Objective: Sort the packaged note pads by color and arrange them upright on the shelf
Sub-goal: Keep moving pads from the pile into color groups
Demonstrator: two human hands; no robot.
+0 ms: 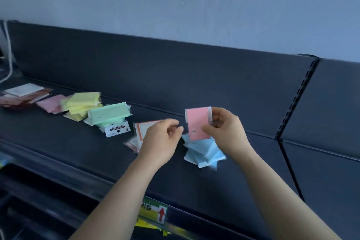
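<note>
- The right hand [224, 128] grips a pink pad [197, 122]; whether the left hand [161, 138] pinches anything is unclear.
- The blue pile [204, 152] below the hands and the green pile [109, 115] to their left look sorted but lie flat; none stands upright yet.

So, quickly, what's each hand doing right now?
Left hand: fingers curled next to the pink note pad; a grip cannot be told.
Right hand: pinches the pink note pad.
</note>
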